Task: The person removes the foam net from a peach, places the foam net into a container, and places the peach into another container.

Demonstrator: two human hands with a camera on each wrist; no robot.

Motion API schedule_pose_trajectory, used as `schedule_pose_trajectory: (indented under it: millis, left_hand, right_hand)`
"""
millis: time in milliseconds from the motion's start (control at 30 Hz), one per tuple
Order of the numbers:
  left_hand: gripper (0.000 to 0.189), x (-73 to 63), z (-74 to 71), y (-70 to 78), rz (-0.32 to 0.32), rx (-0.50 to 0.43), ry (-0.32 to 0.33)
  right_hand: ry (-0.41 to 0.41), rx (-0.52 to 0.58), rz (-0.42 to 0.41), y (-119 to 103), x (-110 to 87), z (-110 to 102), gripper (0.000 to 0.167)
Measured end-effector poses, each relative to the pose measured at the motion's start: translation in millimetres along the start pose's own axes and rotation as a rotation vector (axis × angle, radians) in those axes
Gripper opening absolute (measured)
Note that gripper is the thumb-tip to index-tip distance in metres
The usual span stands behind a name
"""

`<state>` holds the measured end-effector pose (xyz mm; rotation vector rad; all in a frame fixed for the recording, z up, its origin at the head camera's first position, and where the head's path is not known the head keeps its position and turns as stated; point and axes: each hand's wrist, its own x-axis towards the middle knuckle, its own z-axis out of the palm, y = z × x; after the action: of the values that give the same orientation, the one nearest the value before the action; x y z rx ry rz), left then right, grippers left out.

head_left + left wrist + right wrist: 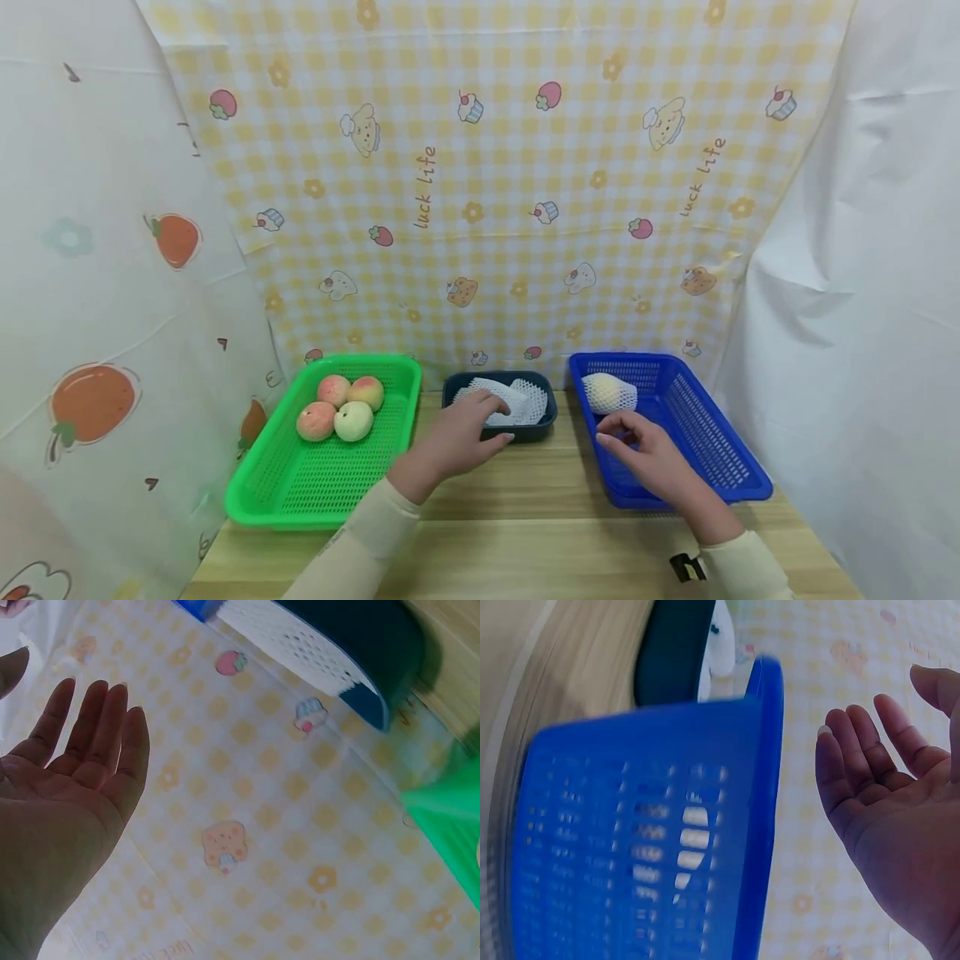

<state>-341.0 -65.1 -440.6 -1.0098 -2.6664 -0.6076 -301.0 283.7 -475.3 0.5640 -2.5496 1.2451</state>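
My left hand (467, 433) is held over the near left side of a small dark container (534, 432), its fingers loosely bent and holding nothing. White foam net sleeves (531, 402) lie in that container. My right hand (651, 458) hovers above the near left part of a blue basket (720, 433); its fingers are relaxed, with nothing between them in the right wrist view. Inside the blue basket, at the far left corner, sits a pale round fruit in a foam net (609, 393). Both wrist views show the palms bare.
On the left stands a green basket (322, 492) with several peaches (333, 390) grouped toward its back. All containers rest on a wooden table (517, 542). A checked cloth (495, 250) hangs behind, with white sheets at both sides.
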Motion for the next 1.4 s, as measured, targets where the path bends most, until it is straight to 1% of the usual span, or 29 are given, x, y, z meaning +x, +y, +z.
schedule_pose_trajectory:
  millis: [133,400,500,633,700,767,867,967,1067,1167,1300,1400]
  left_hand:
    - [0.033,9.8,11.2,15.2,0.026,-0.008,-0.02]
    - [0.031,29.8,32.6,45.8,0.079,-0.066,-0.041]
    - [0.031,37.5,44.1,55.1,0.087,-0.062,-0.046]
    - [0.033,46.0,62.6,65.4,0.086,-0.04,-0.07]
    - [0.036,49.3,70.7,71.6,0.078,-0.03,-0.088]
    - [0.043,52.5,77.5,79.2,0.067,-0.011,-0.109]
    - [0.056,58.2,87.0,91.4,0.055,0.019,-0.146]
    - [0.067,63.2,99.3,100.5,0.036,0.04,-0.191]
    - [0.074,67.1,115.0,104.0,0.009,0.069,-0.222]
    - [0.08,70.5,127.7,105.5,-0.015,0.102,-0.231]
    - [0.083,74.0,140.1,106.6,-0.013,0.158,-0.232]
    - [0.083,74.1,148.2,106.2,-0.006,0.186,-0.23]
  right_hand:
    - [0.021,-0.009,0.001,4.3,-4.9,-9.6,0.011]
    - [0.062,-0.03,0.029,8.2,-9.7,-19.8,0.009]
    - [0.07,-0.027,0.033,8.8,-10.3,-21.9,0.01]
    - [0.071,-0.027,0.041,11.6,-11.6,-22.7,0.011]
    - [0.071,-0.032,0.051,13.5,-12.4,-23.1,0.011]
    - [0.078,-0.044,0.071,15.5,-12.5,-24.0,0.012]
    - [0.096,-0.067,0.113,17.5,-10.9,-26.2,0.016]
    - [0.101,-0.088,0.158,18.6,-9.2,-27.5,0.02]
    - [0.086,-0.1,0.194,19.5,-8.4,-27.0,0.021]
    - [0.072,-0.094,0.222,20.6,-8.2,-25.2,0.021]
    - [0.057,-0.08,0.251,21.0,-8.9,-23.9,0.023]
    - [0.051,-0.082,0.263,21.3,-9.8,-23.7,0.024]
